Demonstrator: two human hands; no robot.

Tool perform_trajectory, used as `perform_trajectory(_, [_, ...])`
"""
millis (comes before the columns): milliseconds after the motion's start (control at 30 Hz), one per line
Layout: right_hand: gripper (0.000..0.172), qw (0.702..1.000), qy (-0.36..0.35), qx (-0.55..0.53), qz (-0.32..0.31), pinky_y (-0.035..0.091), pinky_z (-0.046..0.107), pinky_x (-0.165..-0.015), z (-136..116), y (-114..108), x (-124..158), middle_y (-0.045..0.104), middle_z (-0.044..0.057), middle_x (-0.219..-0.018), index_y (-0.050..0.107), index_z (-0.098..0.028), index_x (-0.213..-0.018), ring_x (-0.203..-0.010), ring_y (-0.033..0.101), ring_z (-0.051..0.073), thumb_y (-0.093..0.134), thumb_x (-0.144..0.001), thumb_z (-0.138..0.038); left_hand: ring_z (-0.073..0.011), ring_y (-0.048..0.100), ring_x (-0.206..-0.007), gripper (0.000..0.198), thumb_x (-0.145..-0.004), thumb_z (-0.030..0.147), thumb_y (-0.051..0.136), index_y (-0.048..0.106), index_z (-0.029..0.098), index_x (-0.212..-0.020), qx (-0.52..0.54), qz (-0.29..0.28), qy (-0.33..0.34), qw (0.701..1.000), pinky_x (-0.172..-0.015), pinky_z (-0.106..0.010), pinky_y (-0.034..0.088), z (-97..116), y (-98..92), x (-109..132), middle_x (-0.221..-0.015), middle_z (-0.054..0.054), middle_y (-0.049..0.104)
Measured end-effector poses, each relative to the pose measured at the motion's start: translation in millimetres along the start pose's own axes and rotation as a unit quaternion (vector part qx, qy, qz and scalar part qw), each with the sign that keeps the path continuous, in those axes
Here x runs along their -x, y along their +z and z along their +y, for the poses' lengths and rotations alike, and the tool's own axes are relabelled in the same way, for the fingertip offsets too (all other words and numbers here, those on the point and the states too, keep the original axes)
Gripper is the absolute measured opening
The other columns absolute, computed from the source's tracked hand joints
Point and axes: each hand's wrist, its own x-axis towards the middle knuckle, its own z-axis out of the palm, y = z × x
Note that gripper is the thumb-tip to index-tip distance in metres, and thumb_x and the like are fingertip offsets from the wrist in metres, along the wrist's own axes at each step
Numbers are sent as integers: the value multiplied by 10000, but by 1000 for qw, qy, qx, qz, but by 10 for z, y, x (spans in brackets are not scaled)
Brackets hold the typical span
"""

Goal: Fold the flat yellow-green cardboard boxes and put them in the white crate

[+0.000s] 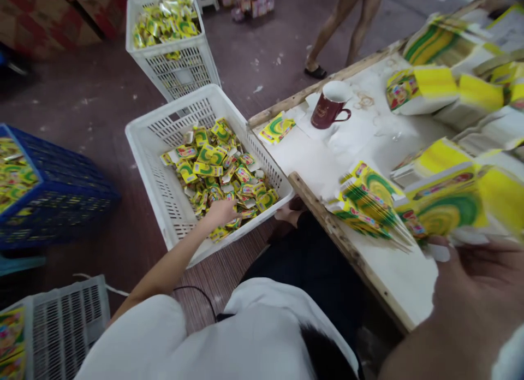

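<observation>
My right hand (475, 298) comes in at the lower right, close to the camera and blurred. Its thumb and fingers close on a fanned bundle of flat yellow-green packets (380, 205), held just above the white table top (393, 271). My left hand is out of view. Below me sits another person in a white shirt (245, 342). That person's hand (221, 212) reaches into a white basket (151, 150) of small yellow-green sachets (221, 167).
A maroon mug (327, 107) and one loose packet (277, 128) lie on the table. Stacks of packets (442, 85) fill its right side. A second white basket (172, 52), a blue crate (49, 189) and another crate (57, 325) stand on the floor. Someone's legs (347, 25) are at the back.
</observation>
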Motion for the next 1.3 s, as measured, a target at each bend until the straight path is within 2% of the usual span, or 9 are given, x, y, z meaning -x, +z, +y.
perform_trajectory(133, [399, 993, 16, -95, -74, 568, 508, -697, -131, 43, 398, 674, 74, -791, 610, -292, -811, -681, 668, 282, 861, -559, -472, -264, 564, -1281, 703, -728, 607, 740, 555, 325, -1345, 110, 31, 161, 980, -1068, -373, 441, 853, -73, 251, -1417, -51, 584])
perform_trajectory(233, [301, 974, 7, -136, -181, 556, 402, -628, -146, 82, 730, 682, 57, -851, 618, -263, -849, -683, 643, 225, 803, -668, -416, -328, 484, -1357, 963, -605, 659, 810, 463, 315, -1436, 412, -58, 351, 839, -1085, -449, 429, 1516, 236, 475, -1489, -101, 500])
perform_trajectory(333, [240, 960, -21, -143, -240, 536, 344, -608, -97, 73, 1019, 657, 28, -831, 598, -241, -883, -666, 608, 190, 743, -761, -387, -383, 505, -1314, 1047, -419, 686, 877, 575, 256, -1325, 568, -102, 305, 757, -1060, -471, 446, 1957, 741, 685, -1315, -132, 622])
perform_trajectory(400, [212, 957, -36, -137, -254, 531, 333, -616, -54, 33, 1161, 623, 8, -785, 578, -239, -885, -655, 588, 183, 722, -791, -362, -398, 533, -1271, 933, -488, 798, 765, 638, 226, -1213, 623, -113, 250, 733, -1026, -490, 467, 2117, 1011, 810, -1210, -142, 668])
perform_trajectory(567, [160, 956, -58, -147, -247, 509, 304, -583, -52, -70, 1387, 566, -19, -729, 561, -243, -882, -626, 558, 174, 692, -813, -303, -375, 595, -1155, 669, -659, 796, 592, 660, 206, -968, 677, -71, 234, 694, -967, -500, 487, 2293, 1146, 1043, -1003, -134, 686])
perform_trajectory(767, [125, 932, -43, -201, -299, 511, 284, -628, -229, -59, 1637, 623, -2, -777, 552, -228, -905, -681, 597, 168, 646, -841, -282, -192, 575, -725, 445, -770, 654, 586, 563, 214, -708, 736, 32, 200, 646, -827, -374, 501, 2318, 1087, 1146, -686, -24, 521])
perform_trajectory(1000, [353, 912, -23, -218, -346, 505, 272, -676, -104, 15, 1665, 620, 0, -852, 520, -215, -1140, -721, 584, 152, 664, -823, -273, -116, 472, -676, 508, -756, 682, 664, 556, 188, -792, 688, 99, 127, 708, -694, -241, 437, 2169, 1231, 1148, -742, 15, 503])
perform_trajectory(1200, [324, 931, -28, -197, -308, 511, 288, -719, 33, -57, 1584, 628, 29, -922, 525, -219, -1179, -785, 608, 169, 616, -891, -336, -184, 590, -835, 742, -691, 825, 596, 630, 183, -1062, 693, 49, 165, 700, -774, -294, 489, 2144, 1249, 1149, -910, -45, 636])
perform_trajectory(1300, [250, 935, -26, -203, -289, 523, 300, -758, 39, -100, 1520, 667, 53, -973, 558, -217, -1134, -839, 646, 185, 577, -917, -341, -186, 629, -866, 565, -799, 664, 647, 653, 177, -1085, 692, 23, 161, 704, -802, -295, 498, 2150, 1249, 1129, -952, -52, 688])
